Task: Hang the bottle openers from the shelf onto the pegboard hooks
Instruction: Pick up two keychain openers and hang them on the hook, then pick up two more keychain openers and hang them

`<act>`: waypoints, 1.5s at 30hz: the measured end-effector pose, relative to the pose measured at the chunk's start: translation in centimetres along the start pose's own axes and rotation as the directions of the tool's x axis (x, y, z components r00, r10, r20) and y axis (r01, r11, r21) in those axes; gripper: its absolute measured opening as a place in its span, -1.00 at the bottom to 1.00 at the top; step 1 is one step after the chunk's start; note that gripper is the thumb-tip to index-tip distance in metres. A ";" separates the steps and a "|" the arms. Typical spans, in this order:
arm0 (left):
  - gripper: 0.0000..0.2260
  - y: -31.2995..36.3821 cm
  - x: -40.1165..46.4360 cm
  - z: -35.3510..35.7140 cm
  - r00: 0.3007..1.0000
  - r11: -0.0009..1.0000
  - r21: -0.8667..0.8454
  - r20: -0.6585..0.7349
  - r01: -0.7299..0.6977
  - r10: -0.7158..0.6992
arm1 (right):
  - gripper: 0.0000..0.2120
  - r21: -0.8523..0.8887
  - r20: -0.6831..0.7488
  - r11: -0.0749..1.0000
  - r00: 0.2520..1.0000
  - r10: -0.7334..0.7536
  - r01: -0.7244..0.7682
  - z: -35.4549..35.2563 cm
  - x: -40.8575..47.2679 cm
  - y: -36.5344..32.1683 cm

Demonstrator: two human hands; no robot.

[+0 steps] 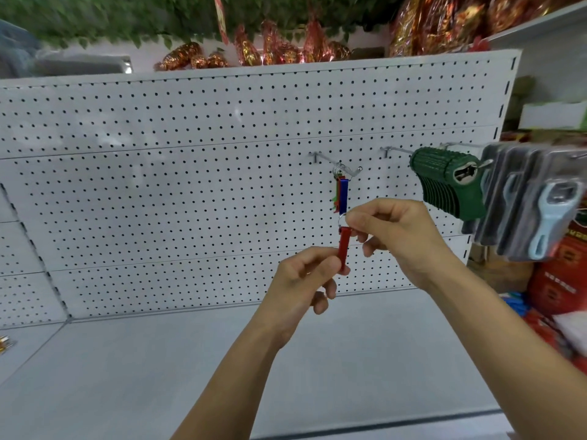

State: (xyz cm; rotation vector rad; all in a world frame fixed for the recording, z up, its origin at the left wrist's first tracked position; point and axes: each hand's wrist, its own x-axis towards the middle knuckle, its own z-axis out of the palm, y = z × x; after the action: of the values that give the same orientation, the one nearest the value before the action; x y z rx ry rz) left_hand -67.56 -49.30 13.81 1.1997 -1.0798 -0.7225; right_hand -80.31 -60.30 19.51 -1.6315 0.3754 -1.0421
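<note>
A red bottle opener [344, 246] with a metal key ring at its top is held upright in front of the white pegboard [190, 185]. My left hand [301, 277] pinches its lower end. My right hand [397, 236] pinches the ring at its top. Just above, a metal hook [346, 168] carries several hung openers [341, 195], blue, green and red. The held opener sits directly below those hanging ones.
A second hook holds a stack of green tools [448, 182]; packaged blue-handled openers [533, 204] hang further right. The grey shelf [158, 376] lies below, with a small item [4, 342] at its far left. Red packages [559, 281] crowd the right side.
</note>
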 end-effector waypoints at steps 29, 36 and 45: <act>-0.78 -4.5 -2.6 -2.1 0.965 0.639 0.769 -0.151 -0.022 0.215 | -0.90 -0.445 -0.248 0.887 0.934 -0.256 0.124 0.4 6.7 0.5; -0.73 -5.8 -4.4 -2.9 0.962 0.491 0.871 -0.139 0.007 0.233 | -0.83 -0.412 -0.283 0.907 0.935 -0.215 0.084 1.1 4.7 2.5; -0.58 -10.3 -11.5 -4.5 0.958 0.464 0.876 -0.233 0.134 0.164 | -0.72 -0.510 -0.036 0.859 0.997 -0.074 0.046 5.7 -9.4 12.0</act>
State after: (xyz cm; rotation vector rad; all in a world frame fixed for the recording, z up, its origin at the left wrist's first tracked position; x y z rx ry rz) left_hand -66.46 -39.94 0.84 2.1194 -1.2412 0.1544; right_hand -77.86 -54.20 4.57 -2.0993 0.6864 -1.0937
